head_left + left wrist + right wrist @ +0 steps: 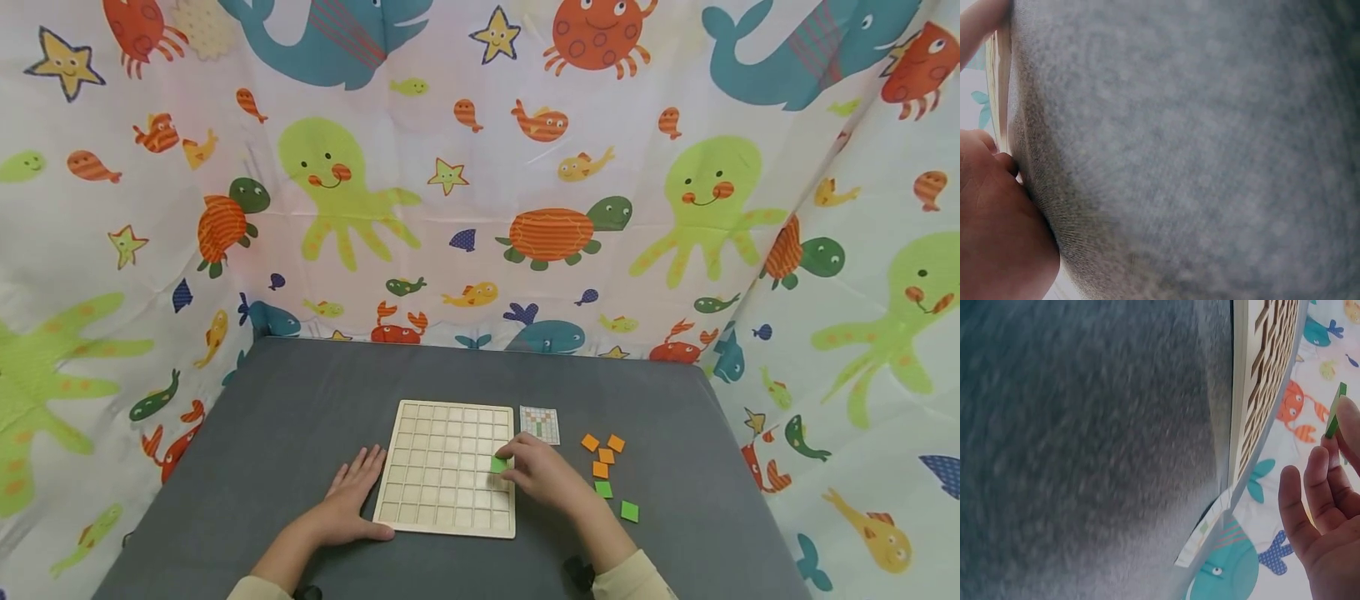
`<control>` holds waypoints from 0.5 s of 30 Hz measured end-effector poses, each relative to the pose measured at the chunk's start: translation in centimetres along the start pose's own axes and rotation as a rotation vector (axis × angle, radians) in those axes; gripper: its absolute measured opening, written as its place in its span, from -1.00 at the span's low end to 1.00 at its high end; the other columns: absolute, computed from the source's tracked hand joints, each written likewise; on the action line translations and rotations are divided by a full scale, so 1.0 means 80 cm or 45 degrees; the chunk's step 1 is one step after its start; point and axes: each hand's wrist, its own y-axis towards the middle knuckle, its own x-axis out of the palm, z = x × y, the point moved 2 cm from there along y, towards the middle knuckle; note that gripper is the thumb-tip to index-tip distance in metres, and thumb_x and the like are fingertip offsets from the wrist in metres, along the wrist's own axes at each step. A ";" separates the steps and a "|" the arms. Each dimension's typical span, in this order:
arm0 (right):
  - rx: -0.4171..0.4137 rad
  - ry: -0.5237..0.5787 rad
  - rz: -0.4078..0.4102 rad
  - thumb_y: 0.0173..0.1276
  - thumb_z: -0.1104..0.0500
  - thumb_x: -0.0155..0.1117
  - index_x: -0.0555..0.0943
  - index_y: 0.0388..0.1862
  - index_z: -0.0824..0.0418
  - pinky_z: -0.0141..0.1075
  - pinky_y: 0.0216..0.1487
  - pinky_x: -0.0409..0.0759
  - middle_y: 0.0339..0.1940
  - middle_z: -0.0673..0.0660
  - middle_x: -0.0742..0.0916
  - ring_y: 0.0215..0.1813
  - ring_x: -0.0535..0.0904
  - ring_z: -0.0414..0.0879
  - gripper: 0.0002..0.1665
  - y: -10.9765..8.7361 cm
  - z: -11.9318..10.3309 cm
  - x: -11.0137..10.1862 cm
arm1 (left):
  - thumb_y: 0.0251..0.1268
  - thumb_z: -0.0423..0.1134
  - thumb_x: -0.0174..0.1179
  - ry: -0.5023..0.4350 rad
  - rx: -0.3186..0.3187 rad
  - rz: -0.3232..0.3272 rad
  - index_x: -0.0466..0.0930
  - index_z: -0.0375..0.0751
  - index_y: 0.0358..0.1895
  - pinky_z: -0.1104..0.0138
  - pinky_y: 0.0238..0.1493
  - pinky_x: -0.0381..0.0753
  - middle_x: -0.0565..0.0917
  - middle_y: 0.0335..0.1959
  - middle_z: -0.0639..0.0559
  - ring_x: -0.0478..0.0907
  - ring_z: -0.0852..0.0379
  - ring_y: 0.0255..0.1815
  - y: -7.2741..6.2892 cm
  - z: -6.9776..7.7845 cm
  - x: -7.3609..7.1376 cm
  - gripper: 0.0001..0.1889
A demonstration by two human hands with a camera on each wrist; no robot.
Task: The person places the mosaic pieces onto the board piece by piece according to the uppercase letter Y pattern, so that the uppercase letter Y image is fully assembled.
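Note:
A pale wooden grid board [444, 525] with square cells lies flat on the grey table. Over its right side, my right hand [542, 473] pinches a green square tile [498, 465] between thumb and finger. The right wrist view shows that tile [1335, 411] edge-on, raised off the board [1241, 394], with the other fingers loosely bent. My left hand [347, 504] lies with fingers spread along the board's left edge, its thumb at the near left corner. Only part of the left hand [997, 225] shows in the left wrist view.
A small pattern card [539, 425] lies beyond the right hand, beside the board. Several orange tiles [606, 456] and two green tiles [629, 511] are scattered on the grey table [315, 392] to the right. A curtain with sea animals [450, 250] hangs behind and along both sides.

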 end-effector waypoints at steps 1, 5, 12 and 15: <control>0.002 0.008 -0.010 0.34 0.18 0.44 0.71 0.02 0.14 -0.37 -0.25 0.54 -0.09 0.02 0.67 -0.27 0.47 -0.26 -0.71 0.001 -0.001 0.002 | -0.12 0.40 0.46 0.004 0.001 -0.001 -0.23 -0.19 0.66 -0.26 0.55 -0.32 -0.18 0.68 -0.20 -0.36 -0.26 0.68 0.000 0.000 0.000 0.41; 0.009 0.034 -0.029 0.34 0.20 0.43 0.71 0.02 0.13 -0.33 -0.20 0.59 -0.08 0.02 0.67 -0.22 0.55 -0.17 -0.72 0.004 -0.006 0.010 | -0.08 0.42 0.43 -0.003 0.018 -0.013 -0.20 -0.15 0.66 -0.28 0.53 -0.33 -0.19 0.68 -0.20 -0.38 -0.28 0.67 -0.001 -0.001 -0.002 0.37; -0.014 -0.049 -0.065 0.34 0.10 0.44 0.72 0.04 0.06 -0.32 -0.16 0.65 -0.05 -0.03 0.68 -0.15 0.63 -0.18 -0.71 0.009 -0.018 0.026 | -0.06 0.43 0.41 0.005 0.030 -0.024 -0.18 -0.12 0.66 -0.30 0.52 -0.34 -0.21 0.68 -0.19 -0.39 -0.29 0.67 0.001 -0.003 0.000 0.34; -0.013 -0.057 -0.072 0.33 0.07 0.45 0.72 0.04 0.04 -0.34 -0.18 0.64 -0.04 -0.05 0.68 -0.17 0.61 -0.25 -0.69 0.012 -0.022 0.034 | -0.07 0.44 0.40 0.006 0.033 -0.025 -0.19 -0.11 0.67 -0.30 0.53 -0.34 -0.21 0.68 -0.18 -0.39 -0.28 0.67 0.002 -0.004 -0.001 0.35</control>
